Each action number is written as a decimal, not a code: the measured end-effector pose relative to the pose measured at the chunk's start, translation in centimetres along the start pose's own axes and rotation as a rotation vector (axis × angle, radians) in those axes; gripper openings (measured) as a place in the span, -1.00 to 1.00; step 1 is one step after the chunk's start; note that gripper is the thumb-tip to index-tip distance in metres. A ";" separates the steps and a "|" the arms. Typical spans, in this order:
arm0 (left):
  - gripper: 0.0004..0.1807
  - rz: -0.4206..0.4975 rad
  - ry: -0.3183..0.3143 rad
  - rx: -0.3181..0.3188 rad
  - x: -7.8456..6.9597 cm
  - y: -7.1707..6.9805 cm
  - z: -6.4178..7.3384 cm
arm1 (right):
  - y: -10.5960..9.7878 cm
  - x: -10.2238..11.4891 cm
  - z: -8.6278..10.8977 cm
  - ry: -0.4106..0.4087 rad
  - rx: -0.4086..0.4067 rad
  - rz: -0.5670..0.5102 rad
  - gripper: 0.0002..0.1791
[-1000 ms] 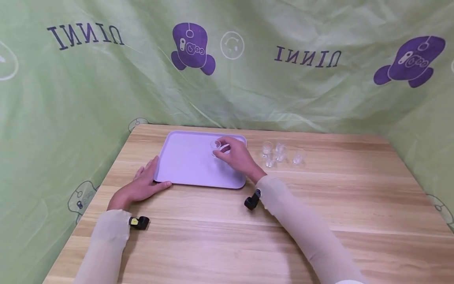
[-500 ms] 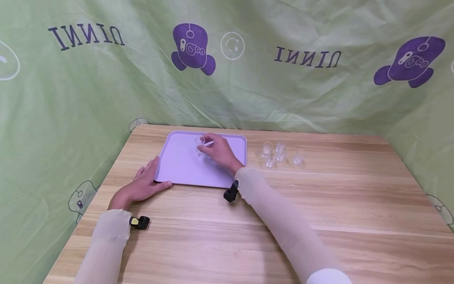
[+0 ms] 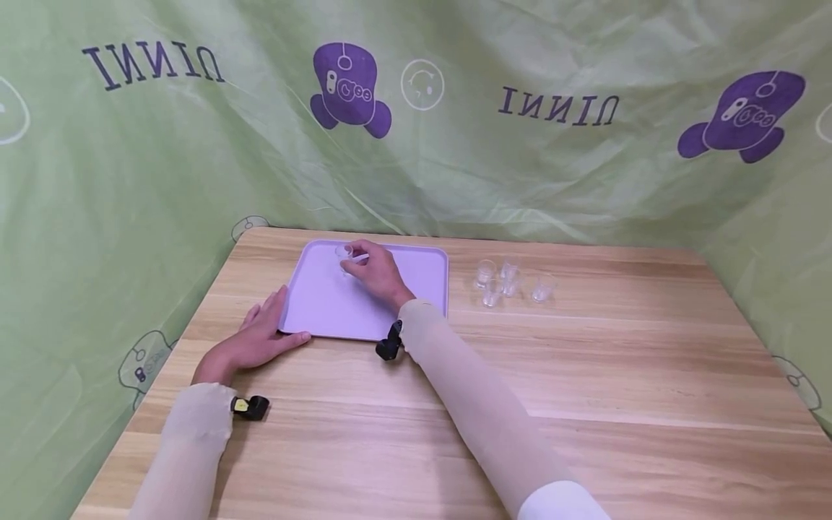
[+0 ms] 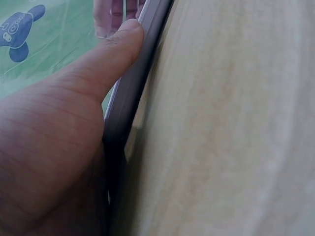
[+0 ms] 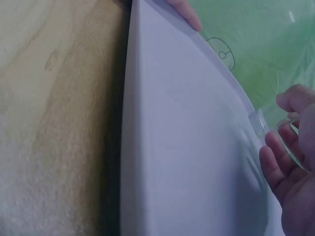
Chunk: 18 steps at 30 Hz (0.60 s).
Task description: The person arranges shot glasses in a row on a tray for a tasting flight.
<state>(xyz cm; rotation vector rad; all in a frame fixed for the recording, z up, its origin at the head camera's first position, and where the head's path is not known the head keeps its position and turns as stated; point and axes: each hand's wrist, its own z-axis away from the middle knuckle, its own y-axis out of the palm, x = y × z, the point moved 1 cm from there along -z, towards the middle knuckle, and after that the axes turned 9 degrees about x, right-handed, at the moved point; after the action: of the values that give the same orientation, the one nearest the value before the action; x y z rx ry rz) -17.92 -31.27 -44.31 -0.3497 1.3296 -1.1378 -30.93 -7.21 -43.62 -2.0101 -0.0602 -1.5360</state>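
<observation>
In the head view a lilac rectangular tray (image 3: 325, 314) lies near the back of the wooden table. My right hand (image 3: 378, 274) pinches a small clear shot glass (image 3: 343, 253) between thumb and fingers, over the tray's back left part. The right wrist view shows the glass's thick base (image 5: 257, 124) close to the tray's far rim. My left hand (image 3: 253, 343) rests at the tray's front left corner. Its fingers stretch along the left side, and its straight thumb (image 4: 115, 54) lies against the front edge in the left wrist view.
Several more clear shot glasses (image 3: 492, 292) stand grouped on the table just right of the tray. A green patterned curtain (image 3: 455, 180) hangs right behind the table's back edge and along both sides. My right forearm (image 3: 474, 404) crosses the table's middle.
My right hand has carried the shot glass leftward over the tray, from its right half to the back left part. The left hand and the tray stay in place.
</observation>
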 end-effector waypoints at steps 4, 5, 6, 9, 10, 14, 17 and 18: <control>0.21 0.003 -0.005 0.000 0.0 0.0 0.0 | 0.3 0.2 -0.3 -0.010 0.003 0.017 -0.70; 0.22 0.002 -0.007 0.001 0.0 0.0 0.0 | 0.4 0.3 -0.4 -0.008 0.003 0.017 -0.71; 0.22 0.003 -0.007 0.001 0.0 0.0 0.1 | 0.5 0.4 -0.4 -0.008 0.005 0.016 -0.71; 0.22 0.004 -0.009 0.001 0.0 0.0 0.1 | 0.8 0.6 -0.6 -0.002 0.021 0.009 -0.69; 0.21 0.004 -0.010 0.002 0.0 0.0 0.1 | 0.9 0.7 -0.6 -0.001 0.029 0.008 -0.68; 0.21 0.001 -0.012 0.002 0.1 0.0 0.1 | 1.6 0.8 -0.7 -0.001 0.059 0.021 -0.65; 0.21 0.000 -0.012 0.001 0.1 0.0 0.1 | 2.1 1.0 -0.7 -0.011 0.069 0.029 -0.65; 0.21 -0.001 -0.011 0.000 0.1 0.0 0.0 | 2.3 1.0 -0.7 -0.015 0.071 0.029 -0.65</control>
<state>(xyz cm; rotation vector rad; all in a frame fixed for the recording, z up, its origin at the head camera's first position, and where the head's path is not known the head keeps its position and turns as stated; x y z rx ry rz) -17.90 -31.39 -44.40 -0.3566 1.3202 -1.1355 -30.36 -9.77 -43.57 -1.9593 -0.0898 -1.4803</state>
